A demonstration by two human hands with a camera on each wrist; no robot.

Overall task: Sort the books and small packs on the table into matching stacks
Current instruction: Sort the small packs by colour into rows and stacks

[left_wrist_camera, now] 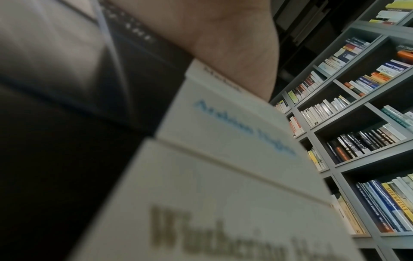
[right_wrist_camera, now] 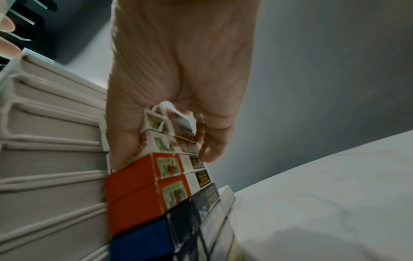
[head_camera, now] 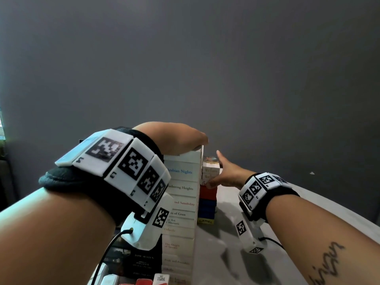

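Observation:
A tall stack of white books stands on the table; spine titles show close and blurred on the white books in the left wrist view. My left hand lies palm-down on the top book, its fingertips reaching past the far edge. Right beside the books stands a stack of small packs: white ones on top, then red, blue, and a yellow one at the bottom. My right hand grips the white packs, thumb on the near face and curled fingers on the far side.
Black books lie stacked low at the left. More red and white packs sit at the near edge. The white table stretches right of the stacks. Bookshelves stand beyond, and a grey wall behind.

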